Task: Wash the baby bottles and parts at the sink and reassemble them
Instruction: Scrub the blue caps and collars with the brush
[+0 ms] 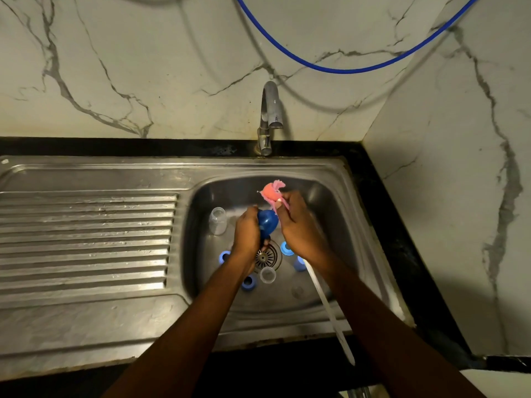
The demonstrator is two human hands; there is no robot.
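Over the sink basin (324, 196), my left hand (247, 234) grips a dark blue bottle cap (267, 222). My right hand (298, 225) holds a bottle brush just below its pink sponge head (272, 192), which is raised above the cap. The brush's long white handle (327, 305) runs back under my right forearm toward the sink's front edge. A clear bottle (217, 221) stands at the basin's left. Blue collar rings (286, 248) (248, 282) (224, 256) and a clear small cup (267, 274) lie around the drain (267, 257).
A metal tap (270, 116) rises behind the basin, with no water visible running. The ribbed steel drainboard (86, 239) lies to the left. A blue hose (344, 68) hangs across the marble wall. Black counter (408, 239) borders the sink on the right.
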